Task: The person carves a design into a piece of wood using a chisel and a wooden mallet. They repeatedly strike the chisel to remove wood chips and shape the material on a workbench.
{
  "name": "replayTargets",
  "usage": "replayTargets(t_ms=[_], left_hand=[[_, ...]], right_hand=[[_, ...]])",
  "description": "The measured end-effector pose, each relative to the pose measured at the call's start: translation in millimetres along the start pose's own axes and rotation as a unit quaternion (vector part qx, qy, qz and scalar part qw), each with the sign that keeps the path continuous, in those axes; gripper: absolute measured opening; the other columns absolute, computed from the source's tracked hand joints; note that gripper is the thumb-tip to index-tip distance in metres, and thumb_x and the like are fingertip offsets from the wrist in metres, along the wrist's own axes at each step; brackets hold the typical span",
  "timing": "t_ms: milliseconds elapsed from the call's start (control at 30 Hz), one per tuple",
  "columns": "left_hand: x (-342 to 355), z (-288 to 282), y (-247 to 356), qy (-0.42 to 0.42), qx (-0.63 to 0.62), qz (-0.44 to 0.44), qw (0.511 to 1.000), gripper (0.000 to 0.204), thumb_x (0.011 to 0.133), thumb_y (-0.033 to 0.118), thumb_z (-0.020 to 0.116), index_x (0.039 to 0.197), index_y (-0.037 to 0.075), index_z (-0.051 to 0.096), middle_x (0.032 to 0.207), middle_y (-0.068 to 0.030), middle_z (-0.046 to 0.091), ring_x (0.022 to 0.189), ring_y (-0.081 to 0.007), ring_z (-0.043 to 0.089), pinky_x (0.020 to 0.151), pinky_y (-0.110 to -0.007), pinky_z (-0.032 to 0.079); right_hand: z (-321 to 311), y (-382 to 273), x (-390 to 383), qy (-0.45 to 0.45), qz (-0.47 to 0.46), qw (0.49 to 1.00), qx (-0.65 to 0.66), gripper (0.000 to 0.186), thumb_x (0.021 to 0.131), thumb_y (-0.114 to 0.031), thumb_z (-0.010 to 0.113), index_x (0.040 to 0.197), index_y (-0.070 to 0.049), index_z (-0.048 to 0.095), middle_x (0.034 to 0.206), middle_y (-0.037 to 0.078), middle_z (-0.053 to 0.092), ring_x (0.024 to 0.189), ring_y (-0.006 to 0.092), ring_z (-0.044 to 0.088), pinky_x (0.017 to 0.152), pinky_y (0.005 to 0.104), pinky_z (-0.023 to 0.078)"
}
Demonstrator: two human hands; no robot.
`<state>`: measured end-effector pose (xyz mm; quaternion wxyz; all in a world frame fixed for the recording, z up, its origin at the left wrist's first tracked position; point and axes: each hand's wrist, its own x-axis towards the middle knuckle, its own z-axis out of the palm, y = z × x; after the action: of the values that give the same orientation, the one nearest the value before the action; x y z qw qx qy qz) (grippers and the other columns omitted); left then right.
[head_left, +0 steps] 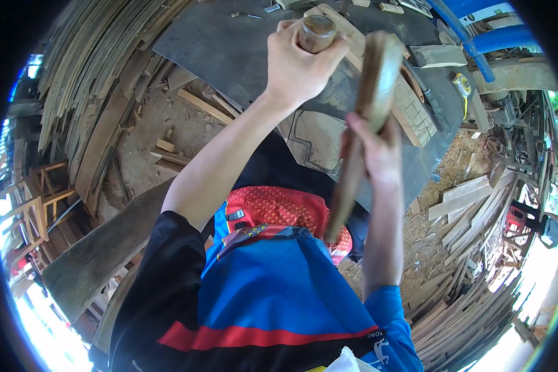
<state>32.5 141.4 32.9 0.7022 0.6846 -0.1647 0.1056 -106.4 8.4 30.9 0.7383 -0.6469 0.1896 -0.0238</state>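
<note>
My left hand is wrapped round an upright chisel. Only the worn, round end of its wooden handle shows; the blade is hidden below my fist. In my right hand is a long wooden mallet, blurred by motion, its thick head raised beside the chisel and its narrow end pointing back toward my lap. Under both hands lies a long wooden board with outlined letters, on a dark tabletop. The mallet and right hand cover part of the board.
A flat piece of wood with a dark outline lies at the near table edge. To the right are a yellow tape measure, a wood block and blue pipes. Stacked planks stand at left; more timber lies at right.
</note>
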Motion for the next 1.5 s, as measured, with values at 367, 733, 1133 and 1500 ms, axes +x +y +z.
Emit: replayTargets(t_ms=[367,733,1133,1500], left_hand=[[-13,3,4,-0.007,0.045,0.152,0.987,0.016,0.082,0.008,0.074,0.074,0.002,0.062,0.066,-0.001,0.059,0.065,-0.0118,0.049,0.069,-0.031,0.044],[-13,-2,6,-0.002,0.025,0.158,0.987,0.021,0.082,0.01,0.074,0.07,0.003,0.058,0.067,-0.0032,0.06,0.075,-0.0161,0.049,0.075,-0.034,0.039],[-18,0,-5,0.021,0.029,0.146,0.989,0.007,0.072,0.01,0.073,0.072,0.006,0.067,0.07,-0.0044,0.064,0.064,-0.024,0.054,0.078,-0.036,0.037],[-16,-2,1,0.011,0.016,0.169,0.985,0.01,0.073,0.009,0.073,0.07,0.008,0.063,0.068,-0.0039,0.062,0.066,-0.0221,0.053,0.078,-0.035,0.034]], right_hand=[[-17,-136,-27,0.02,-0.335,0.792,-0.509,0.043,0.087,-0.017,0.077,0.12,0.002,0.059,0.084,0.013,0.071,0.074,0.0207,0.07,0.07,0.0354,0.057],[-11,-156,-17,0.016,-0.315,0.705,-0.635,0.04,0.082,-0.017,0.078,0.116,-0.002,0.062,0.088,0.017,0.074,0.079,0.0326,0.075,0.074,0.0435,0.059],[-1,-185,-34,0.057,-0.349,0.732,-0.582,0.05,0.08,-0.016,0.076,0.121,-0.002,0.053,0.091,0.025,0.071,0.088,0.0476,0.069,0.077,0.0519,0.058],[-2,-141,-31,-0.008,-0.261,0.634,-0.728,0.042,0.08,-0.019,0.077,0.115,-0.006,0.058,0.084,0.02,0.071,0.082,0.0435,0.071,0.071,0.0529,0.057]])
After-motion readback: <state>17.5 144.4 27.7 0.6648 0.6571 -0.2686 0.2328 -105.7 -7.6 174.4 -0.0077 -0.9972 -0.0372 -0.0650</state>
